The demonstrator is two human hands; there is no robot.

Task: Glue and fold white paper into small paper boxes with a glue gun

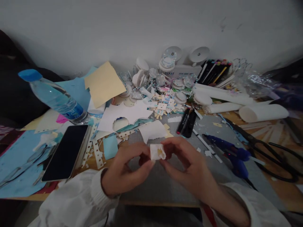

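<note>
Between the fingertips of both hands is a small white piece of paper [156,152] with a yellowish patch and a crumpled right edge. My left hand [130,165] pinches its left side with thumb and fingers. On its right side, my right hand [187,167] grips the edge in the same way. Just beyond the hands lies a curled white paper sheet [152,130]. A light blue paper rectangle [110,147] rests near my left hand. Two black markers [186,122] lie ahead of my right hand, on the grey mat [161,186].
At right are a blue glue gun [227,146], large black scissors [267,151] and white paper rolls [262,113]. A phone [66,153] and a tilted water bottle [56,97] stand left. Small paper cutouts [163,105] and white discs [139,78] are piled toward the wall.
</note>
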